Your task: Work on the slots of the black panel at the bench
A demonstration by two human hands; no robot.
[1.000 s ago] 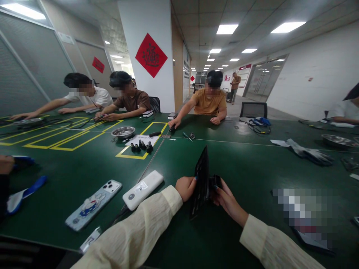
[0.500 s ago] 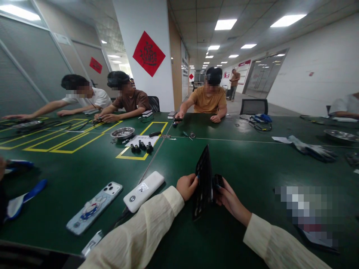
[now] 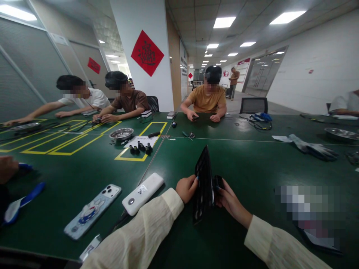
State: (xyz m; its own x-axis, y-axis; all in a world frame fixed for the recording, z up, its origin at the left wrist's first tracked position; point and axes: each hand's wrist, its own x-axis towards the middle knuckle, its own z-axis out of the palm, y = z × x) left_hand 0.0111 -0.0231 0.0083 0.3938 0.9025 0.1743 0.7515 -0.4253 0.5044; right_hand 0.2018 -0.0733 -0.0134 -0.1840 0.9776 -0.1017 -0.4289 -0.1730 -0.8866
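A thin black panel (image 3: 204, 185) stands upright and slightly tilted over the table, seen nearly edge-on. Its left face has faint markings or slots that I cannot make out. My left hand (image 3: 187, 188) pinches the panel's left side, thumb on its face. On the other side my right hand (image 3: 231, 201) is closed around a small black block (image 3: 218, 182), close against the panel's right face. Whether the block is joined to the panel is hidden from this angle.
Left of my forearm lie a white power bank (image 3: 143, 194) and a phone in a patterned case (image 3: 94, 211). Ahead are several black cylindrical parts (image 3: 141, 148), a metal bowl (image 3: 121, 133) and a screwdriver (image 3: 187, 136). Grey gloves (image 3: 312, 148) rest at right. Co-workers sit across the table.
My hands keep their hold on the panel and block, almost unmoved. The co-worker opposite has drawn a hand back, holding a dark object. At far left another person's hand has moved into view.
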